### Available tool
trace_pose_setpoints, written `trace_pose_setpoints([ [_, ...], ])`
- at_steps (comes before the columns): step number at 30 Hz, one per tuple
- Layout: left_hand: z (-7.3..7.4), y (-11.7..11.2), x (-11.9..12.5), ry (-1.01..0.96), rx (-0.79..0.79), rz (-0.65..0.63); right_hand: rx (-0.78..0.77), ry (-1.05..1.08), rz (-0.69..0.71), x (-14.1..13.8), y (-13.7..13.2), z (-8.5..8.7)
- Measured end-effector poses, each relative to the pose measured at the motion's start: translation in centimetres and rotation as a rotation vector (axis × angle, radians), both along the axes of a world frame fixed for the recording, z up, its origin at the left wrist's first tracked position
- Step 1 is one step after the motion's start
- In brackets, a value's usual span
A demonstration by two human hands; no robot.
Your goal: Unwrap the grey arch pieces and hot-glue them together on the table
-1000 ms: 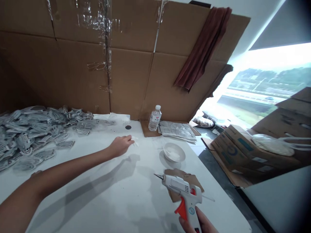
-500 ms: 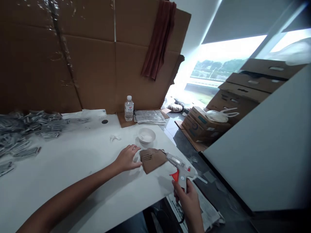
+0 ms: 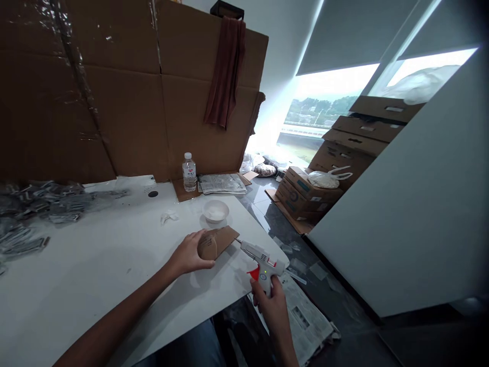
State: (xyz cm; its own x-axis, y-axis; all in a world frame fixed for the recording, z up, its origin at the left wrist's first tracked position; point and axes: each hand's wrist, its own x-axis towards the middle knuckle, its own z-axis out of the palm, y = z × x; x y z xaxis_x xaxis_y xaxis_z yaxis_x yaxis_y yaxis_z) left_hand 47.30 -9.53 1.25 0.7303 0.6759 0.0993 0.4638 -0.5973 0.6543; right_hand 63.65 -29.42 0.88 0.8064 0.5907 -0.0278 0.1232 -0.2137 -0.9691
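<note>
My left hand (image 3: pixel 190 254) grips a small brown cardboard piece (image 3: pixel 222 238) by its left end, fingers along the far side and thumb along the near side. The cardboard looks tilted above the white table (image 3: pixel 114 295). In my right hand (image 3: pixel 272 300) is a white hot glue gun (image 3: pixel 260 255) with a red trigger, held by its handle. Its nozzle points left, close to the cardboard's right corner; whether they touch I cannot tell. A clear glue stick (image 3: pixel 297 278) sticks out of the gun's back.
Beyond the cardboard stands a white bowl (image 3: pixel 216 211), with a crumpled scrap (image 3: pixel 168 217) to its left. A water bottle (image 3: pixel 189 173) and folded newspapers (image 3: pixel 222 184) sit farther back. Plastic-wrapped packets (image 3: pixel 57 204) pile up at left. A large cardboard panel (image 3: pixel 126 112) rises behind.
My left hand, apart from the cardboard before, has closed on it and tilted it up. The glue gun stays near its right corner. The camera view has turned slightly right.
</note>
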Motion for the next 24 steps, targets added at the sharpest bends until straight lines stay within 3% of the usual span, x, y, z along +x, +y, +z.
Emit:
trace_pose_setpoints([
  [3, 0.3, -0.2, -3.7, -0.051, -0.063, 0.119, -0.023, 0.0, 0.075, -1.9, 0.6, -0.4],
  [7, 0.3, -1.1, -8.4, -0.087, -0.169, 0.3, -0.07, -0.149, 0.228, -4.5, 1.5, -0.5],
  [11, 0.4, -2.5, -11.4, -0.199, -0.369, 0.428, -0.066, -0.326, 0.335, -6.2, 2.0, -0.7],
  [15, 0.6, -3.4, -12.8, -0.296, -0.493, 0.445, -0.031, -0.419, 0.384, -7.4, 2.1, -0.8],
  [24, -0.3, -3.5, -13.3, -0.358, -0.562, 0.428, 0.002, -0.529, 0.409, -8.1, 2.4, -0.2],
])
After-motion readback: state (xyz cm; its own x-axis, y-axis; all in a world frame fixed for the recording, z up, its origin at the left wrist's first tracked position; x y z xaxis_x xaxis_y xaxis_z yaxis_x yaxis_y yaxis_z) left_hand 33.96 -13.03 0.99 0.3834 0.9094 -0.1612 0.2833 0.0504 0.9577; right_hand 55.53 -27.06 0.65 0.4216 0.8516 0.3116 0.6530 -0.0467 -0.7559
